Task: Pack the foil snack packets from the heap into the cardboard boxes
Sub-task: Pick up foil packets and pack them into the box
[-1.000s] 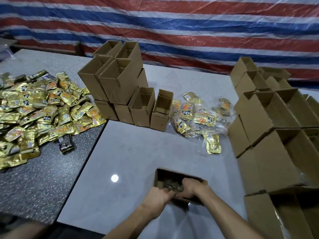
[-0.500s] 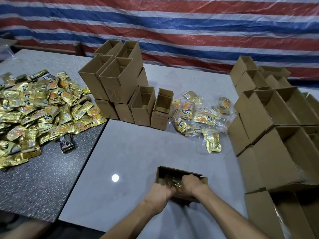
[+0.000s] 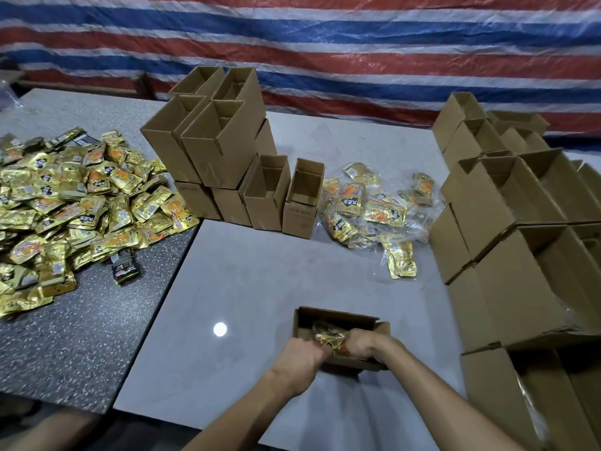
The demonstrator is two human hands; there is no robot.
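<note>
left grip (image 3: 302,353), right grip (image 3: 364,345) clutching packets (image 3: 327,333) inside box (image 3: 338,315) | heap (image 3: 81,203) left | box stacks (image 3: 214,148) beyond

Fingertips of the left hand (image 3: 300,354) and right hand (image 3: 366,345) disappear down into the open box (image 3: 338,315), so I can't tell what sort of grip either has. Those hands also cover most of the gold packets (image 3: 327,333) in there. The heap (image 3: 65,206) runs off the left edge, and the right-side boxes (image 3: 520,255) run off the right and bottom. The print on the packets is way too small to read.
</note>
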